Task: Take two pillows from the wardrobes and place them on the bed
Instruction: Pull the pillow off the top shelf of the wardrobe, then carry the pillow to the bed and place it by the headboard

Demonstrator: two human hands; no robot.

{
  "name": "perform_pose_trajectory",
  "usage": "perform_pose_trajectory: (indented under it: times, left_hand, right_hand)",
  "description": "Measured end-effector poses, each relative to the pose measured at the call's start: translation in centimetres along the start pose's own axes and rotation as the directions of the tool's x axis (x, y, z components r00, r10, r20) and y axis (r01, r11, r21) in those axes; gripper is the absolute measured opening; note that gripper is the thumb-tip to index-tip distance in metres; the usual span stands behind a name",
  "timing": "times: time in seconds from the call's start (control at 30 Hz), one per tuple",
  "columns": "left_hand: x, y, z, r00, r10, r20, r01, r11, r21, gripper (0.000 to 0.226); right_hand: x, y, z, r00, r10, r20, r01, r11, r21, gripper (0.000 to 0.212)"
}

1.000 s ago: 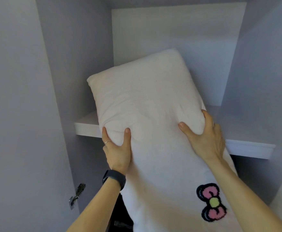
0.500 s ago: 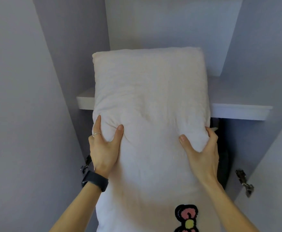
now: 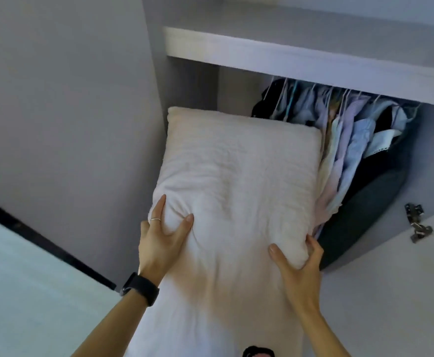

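A white pillow [image 3: 234,176] is held upright in front of me, below the wardrobe shelf [image 3: 275,52]. My left hand [image 3: 161,235], with a ring and a dark wristband, pinches its lower left side. On the lower right corner, my right hand [image 3: 298,269] grips the fabric. The pillow's bottom part runs down against my white top. No second pillow is in view.
Hanging clothes [image 3: 352,135] and a dark garment [image 3: 365,215] fill the space under the shelf, just right of the pillow. An open wardrobe door with a metal hinge [image 3: 416,222] stands at right. A pale wall panel is at left, with a light floor [image 3: 17,279] below it.
The pillow has come off the shelf and dropped down in front of the hanging clothes. Both hands kept their grip. The view has tilted downward.
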State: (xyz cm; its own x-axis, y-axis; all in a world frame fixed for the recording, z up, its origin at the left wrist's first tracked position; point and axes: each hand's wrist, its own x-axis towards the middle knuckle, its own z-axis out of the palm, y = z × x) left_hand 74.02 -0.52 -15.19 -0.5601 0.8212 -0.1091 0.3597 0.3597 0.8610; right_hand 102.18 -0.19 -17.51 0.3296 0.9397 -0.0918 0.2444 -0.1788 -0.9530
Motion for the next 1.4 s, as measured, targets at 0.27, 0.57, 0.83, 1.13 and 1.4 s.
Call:
perform_pose_trajectory:
  times: [0.27,0.57,0.83,1.13,1.4]
  left_hand:
    - [-6.9,-7.0,2.7,0.948,-0.315,-0.045,0.318,0.941,0.116,0.084]
    - [-15.4,-11.6,5.6,0.866,-0.465,-0.186,0.495,0.852,0.174,0.081]
    - [-22.1,-16.7,4.0,0.687,-0.686,-0.240,0.725,0.671,0.154,0.088]
    - [-30.8,-20.5,-3.1,0.455,-0.785,-0.420,0.816,0.556,-0.158,0.090]
    - [-35.1,-21.7,-14.3,0.149,-0.791,-0.593,0.806,0.445,-0.391,0.078]
  right_hand:
    - [2.2,6.3,-0.2,0.962,0.161,0.219,-0.099,0.958,-0.269,0.081]
    - [2.4,10.6,-1.1,0.868,0.207,0.452,0.010,0.901,-0.433,0.087]
    - [-0.4,12.7,1.2,0.685,0.268,0.678,0.191,0.832,-0.521,0.087]
    - [-8.3,12.2,10.7,0.383,0.272,0.883,0.461,0.772,-0.438,0.077]
    - [-21.2,8.0,21.2,0.113,0.275,0.955,0.573,0.767,-0.288,0.084]
